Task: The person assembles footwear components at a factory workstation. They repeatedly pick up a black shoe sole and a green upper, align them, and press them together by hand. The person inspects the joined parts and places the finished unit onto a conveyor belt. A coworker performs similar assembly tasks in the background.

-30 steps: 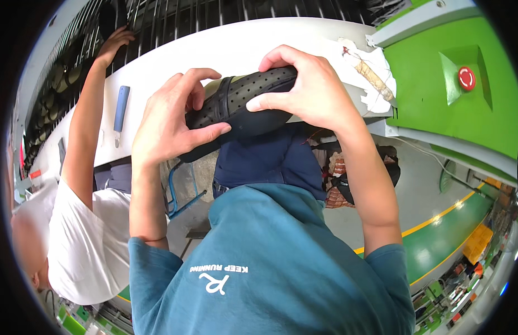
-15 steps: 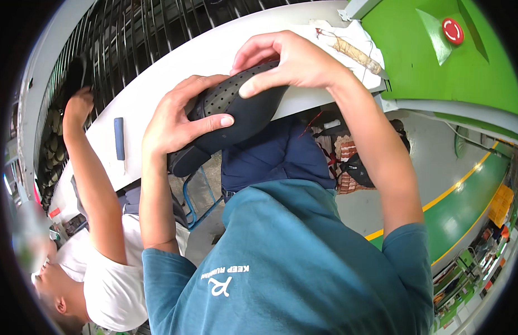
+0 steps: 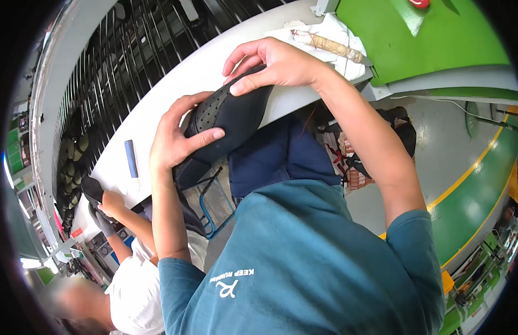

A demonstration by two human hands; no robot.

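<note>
A black shoe (image 3: 242,120) with a perforated upper is held tilted over the near edge of the white table, its heel toward me at the lower left. My left hand (image 3: 181,131) grips it near the heel end, the thumb lying along its side. At the other end my right hand (image 3: 270,67) closes round it, thumb on the near side and fingers over the far edge. The shoe's far side is hidden by the hands. Left of my left hand, a blue-handled tool (image 3: 131,159) lies on the table.
A co-worker at the left holds a dark shoe part (image 3: 92,190). Behind the white table (image 3: 141,106) run metal bars (image 3: 127,61). A wrapped stick (image 3: 331,46) lies on white cloth (image 3: 348,36), beside a green machine (image 3: 426,44). A blue-framed stool (image 3: 211,209) stands below.
The view has shifted a little. Both my hands keep the shoe in nearly the same pose. The co-worker's hand has come back from the metal bars, with the dark shoe part.
</note>
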